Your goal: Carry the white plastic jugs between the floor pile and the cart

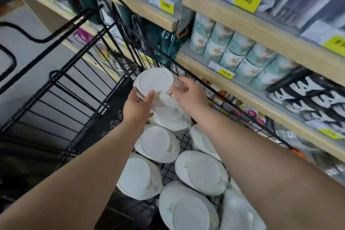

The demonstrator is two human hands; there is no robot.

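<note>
Your left hand (139, 105) grips the near edge of the round white lidded container (155, 82), tilted up at the black wire cart's (61, 87) far end, while your right hand (188, 93), fingers loosely spread, touches its right side.

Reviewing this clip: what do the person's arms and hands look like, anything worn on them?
Both forearms are bare to the frame's edge, no sleeves in view. The left hand and right hand wear no gloves; no watch, bracelet or ring is visible. The picture is somewhat blurred.

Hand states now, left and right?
Left hand: grips the top white plates at their near edge.
Right hand: fingers on the plates' right side; grip unclear.
</note>
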